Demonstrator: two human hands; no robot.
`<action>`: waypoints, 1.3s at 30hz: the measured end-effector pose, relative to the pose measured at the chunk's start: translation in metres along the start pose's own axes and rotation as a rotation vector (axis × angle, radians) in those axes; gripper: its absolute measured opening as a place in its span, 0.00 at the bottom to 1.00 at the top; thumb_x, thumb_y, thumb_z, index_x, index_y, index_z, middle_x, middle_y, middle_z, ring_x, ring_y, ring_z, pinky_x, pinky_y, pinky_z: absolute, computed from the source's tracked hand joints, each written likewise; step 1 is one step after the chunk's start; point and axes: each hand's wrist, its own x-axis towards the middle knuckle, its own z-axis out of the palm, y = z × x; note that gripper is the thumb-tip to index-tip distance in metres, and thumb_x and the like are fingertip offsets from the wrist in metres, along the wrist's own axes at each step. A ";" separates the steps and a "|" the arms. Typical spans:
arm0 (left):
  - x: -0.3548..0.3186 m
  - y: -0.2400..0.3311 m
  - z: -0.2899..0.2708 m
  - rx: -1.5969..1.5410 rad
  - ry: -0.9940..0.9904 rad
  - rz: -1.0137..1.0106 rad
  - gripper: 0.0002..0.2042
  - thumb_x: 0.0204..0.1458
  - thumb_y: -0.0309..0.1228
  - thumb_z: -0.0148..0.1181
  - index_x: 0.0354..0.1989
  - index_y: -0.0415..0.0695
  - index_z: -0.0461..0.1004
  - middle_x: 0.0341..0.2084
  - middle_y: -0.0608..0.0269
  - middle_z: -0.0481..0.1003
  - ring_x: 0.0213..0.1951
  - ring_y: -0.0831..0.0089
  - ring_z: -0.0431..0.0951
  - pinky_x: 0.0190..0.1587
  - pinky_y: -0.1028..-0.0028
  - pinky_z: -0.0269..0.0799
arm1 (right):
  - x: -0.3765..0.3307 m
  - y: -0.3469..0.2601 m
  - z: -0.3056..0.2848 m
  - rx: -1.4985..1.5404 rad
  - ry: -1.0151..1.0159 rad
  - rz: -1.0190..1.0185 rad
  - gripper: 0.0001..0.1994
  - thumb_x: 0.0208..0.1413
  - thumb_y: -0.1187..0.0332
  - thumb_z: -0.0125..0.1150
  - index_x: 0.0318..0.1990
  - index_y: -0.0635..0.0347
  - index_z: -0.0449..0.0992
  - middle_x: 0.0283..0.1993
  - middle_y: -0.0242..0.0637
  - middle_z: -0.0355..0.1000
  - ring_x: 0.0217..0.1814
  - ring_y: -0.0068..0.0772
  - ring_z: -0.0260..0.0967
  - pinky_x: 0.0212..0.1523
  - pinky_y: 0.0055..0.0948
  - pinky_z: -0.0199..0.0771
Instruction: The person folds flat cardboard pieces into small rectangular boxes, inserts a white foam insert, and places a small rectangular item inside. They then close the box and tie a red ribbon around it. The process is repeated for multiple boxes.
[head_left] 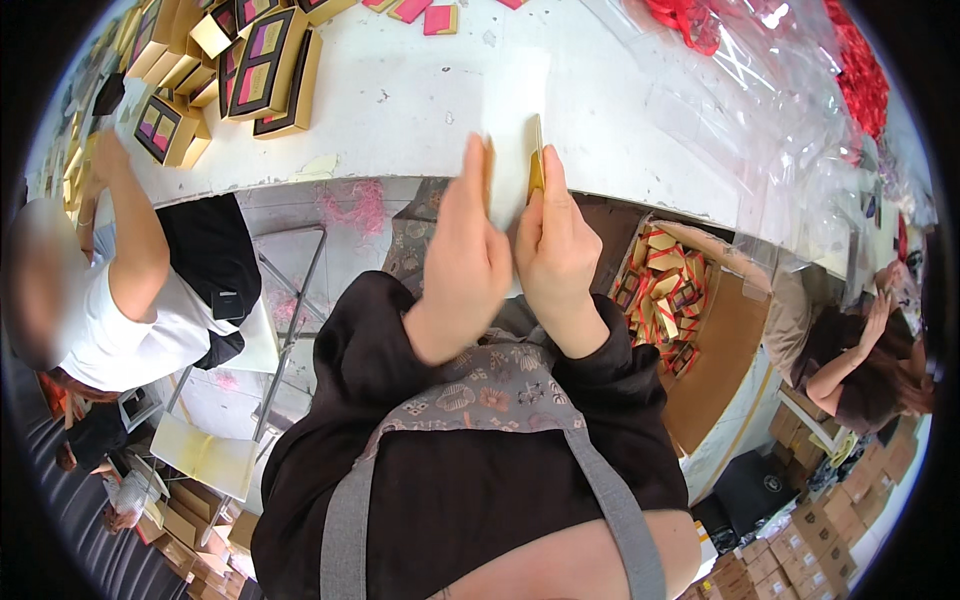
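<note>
Over the table's front edge my two hands are raised side by side, palms facing each other. My right hand [560,250] pinches a thin gold cardboard piece [537,165] between thumb and fingers, its edge turned up. My left hand [462,260] is a little blurred, its fingers straight and close together along a gold-brown edge [489,175] at the palm side. Between the hands lies a pale, bright strip; whether the two gold edges belong to one box I cannot tell.
Several gold boxes with pink and purple windows [262,70] are piled at the far left of the white table [400,120]. Clear plastic wrap [740,110] and red ribbon [690,20] lie right. A carton [735,340] of ribboned gold boxes stands below. Co-workers sit on both sides.
</note>
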 end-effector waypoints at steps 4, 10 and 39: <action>0.013 -0.015 -0.015 -0.093 -0.153 -0.035 0.34 0.45 0.14 0.39 0.66 0.33 0.43 0.60 0.40 0.56 0.62 0.51 0.59 0.62 0.66 0.55 | 0.007 -0.001 -0.010 0.296 -0.231 0.323 0.29 0.53 0.80 0.48 0.65 0.63 0.55 0.44 0.48 0.73 0.40 0.32 0.74 0.38 0.30 0.73; 0.011 -0.018 -0.034 -0.113 -0.347 -0.082 0.30 0.46 0.15 0.40 0.63 0.38 0.49 0.52 0.41 0.62 0.54 0.52 0.67 0.56 0.67 0.62 | 0.005 -0.001 -0.028 0.570 -0.427 0.523 0.14 0.54 0.76 0.50 0.49 0.59 0.68 0.41 0.48 0.72 0.31 0.39 0.71 0.36 0.29 0.72; -0.036 -0.015 -0.034 -0.199 -0.477 -0.081 0.22 0.44 0.15 0.49 0.49 0.41 0.53 0.51 0.48 0.61 0.48 0.51 0.70 0.47 0.65 0.68 | -0.040 0.001 -0.036 0.938 -0.452 0.472 0.08 0.52 0.80 0.59 0.39 0.64 0.70 0.48 0.41 0.66 0.52 0.31 0.67 0.47 0.28 0.75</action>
